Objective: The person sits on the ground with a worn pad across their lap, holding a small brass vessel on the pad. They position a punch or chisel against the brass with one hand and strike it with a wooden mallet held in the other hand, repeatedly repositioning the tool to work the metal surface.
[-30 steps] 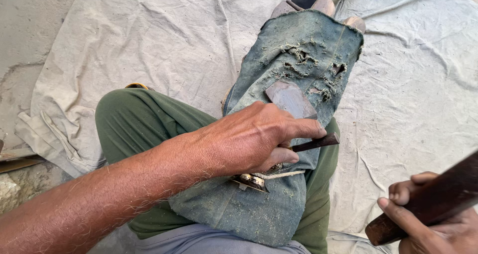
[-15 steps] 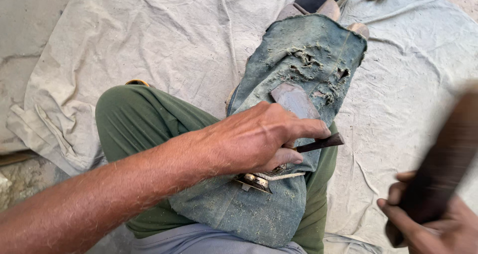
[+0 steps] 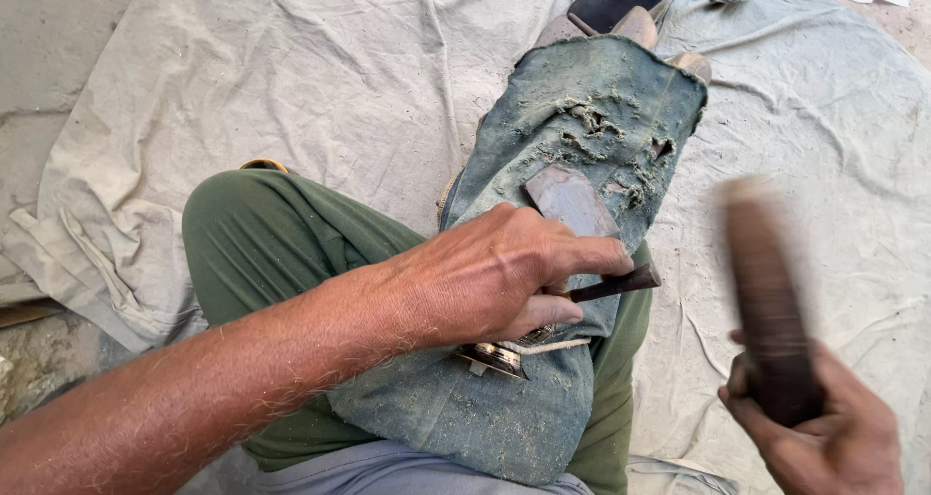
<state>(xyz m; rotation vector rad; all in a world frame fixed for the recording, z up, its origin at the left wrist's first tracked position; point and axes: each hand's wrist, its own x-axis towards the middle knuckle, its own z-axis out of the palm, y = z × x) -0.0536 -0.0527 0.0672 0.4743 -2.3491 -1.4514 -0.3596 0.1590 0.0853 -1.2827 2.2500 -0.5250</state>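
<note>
Left hand point(image 3: 504, 277) gripping dark punch point(image 3: 616, 285) and stone flake point(image 3: 570, 201) at frame centre, punch pointing right. Right hand point(image 3: 819, 432) clenching blurred wooden mallet point(image 3: 766, 296), lower right, nearest punch's end.

Concrete floor point(image 3: 39, 59), pale wrinkled cloth point(image 3: 320, 78) spread on it

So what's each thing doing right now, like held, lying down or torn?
left hand: closed, pressing a flat stone and a dark pointed tool on the leg.
flat stone: lying on the denim pad, partly under the fingers.
dark pointed tool: held, tip sticking out to the right.
right hand: closed around a dark club.
dark club: raised, blurred.
denim pad: draped over the leg, frayed and torn.
</note>
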